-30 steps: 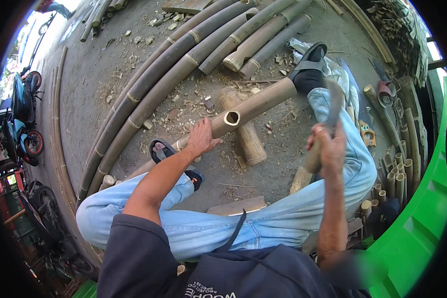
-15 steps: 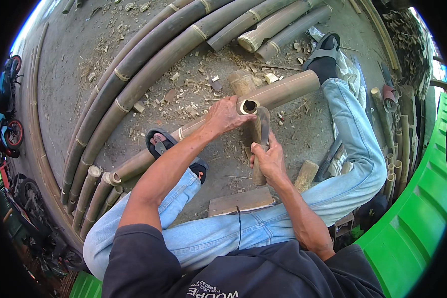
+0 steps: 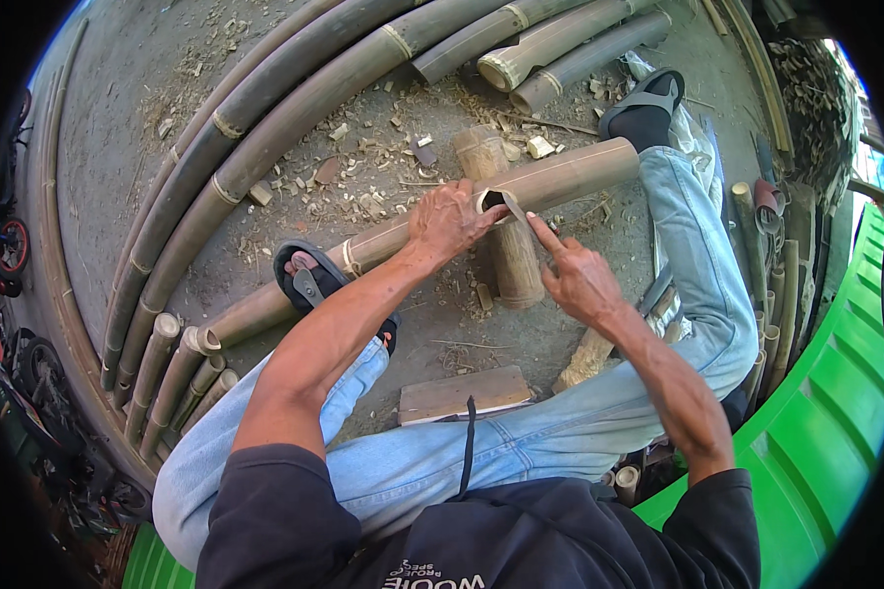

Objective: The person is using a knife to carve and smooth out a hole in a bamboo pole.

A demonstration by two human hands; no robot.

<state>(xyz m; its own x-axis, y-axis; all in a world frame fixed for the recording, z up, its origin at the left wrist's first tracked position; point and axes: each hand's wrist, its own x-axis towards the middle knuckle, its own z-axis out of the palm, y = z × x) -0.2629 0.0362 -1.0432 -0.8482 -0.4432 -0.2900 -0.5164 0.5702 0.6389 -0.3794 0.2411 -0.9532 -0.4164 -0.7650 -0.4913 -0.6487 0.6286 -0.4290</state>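
Note:
A long bamboo pole (image 3: 570, 177) runs slantwise in front of me, with a notched hole (image 3: 493, 199) cut in its wall. My left hand (image 3: 450, 221) is wrapped over the pole just left of this hole, thumb along the cut edge. In my right hand (image 3: 581, 280) is a knife (image 3: 514, 208); its blade tip is at the right edge of the hole. My index finger stretches forward along the knife, whose handle is mostly hidden in the palm. A short bamboo piece (image 3: 513, 260) lies crosswise beneath the pole.
Several long bamboo poles (image 3: 304, 103) curve across the ground on the left and far side. Chips (image 3: 339, 131) are strewn around. My sandalled feet (image 3: 648, 103) flank the work. A flat wooden block (image 3: 462, 395) lies near my lap, a green ribbed panel (image 3: 805, 393) at right, motorbikes (image 3: 44, 393) at left.
My right hand has moved right and turned, bringing the knife's blade from upright beside the hole to slanting into its edge. My left hand stays on the pole.

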